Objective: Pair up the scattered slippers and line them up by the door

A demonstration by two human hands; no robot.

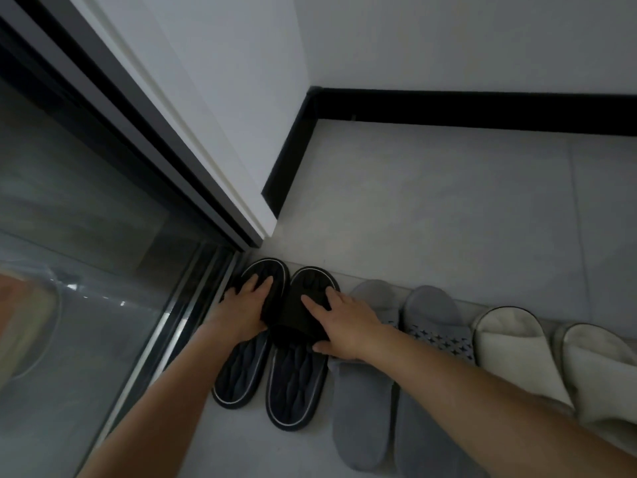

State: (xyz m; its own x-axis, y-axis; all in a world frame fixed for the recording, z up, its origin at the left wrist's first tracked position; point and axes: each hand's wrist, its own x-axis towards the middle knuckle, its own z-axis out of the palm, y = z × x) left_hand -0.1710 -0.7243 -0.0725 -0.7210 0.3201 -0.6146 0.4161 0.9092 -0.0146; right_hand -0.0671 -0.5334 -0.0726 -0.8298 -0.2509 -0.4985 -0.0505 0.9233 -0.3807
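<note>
Door: glass door [103, 288] at far left, beside the row.
Left hand [246, 307]: fingers spread flat on the left black slipper [241, 370], gripping nothing.
Right hand [344, 322]: fingers spread flat on the right black slipper [296, 384], which touches its mate.
Handling: probably light, bendy, grippy-soled; nudge or lift by the strap.
Right: grey slippers [362, 408], then cream slippers [510, 343], paired on the floor [448, 219].

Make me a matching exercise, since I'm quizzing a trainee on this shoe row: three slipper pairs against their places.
Column A
1. black slippers
2. grey slippers
3. cream slippers

Column B
a. middle of the row
b. end of the row farthest from the glass door
c. beside the glass door, with the left hand and right hand resting on them

Pairs: 1-c, 2-a, 3-b
</note>
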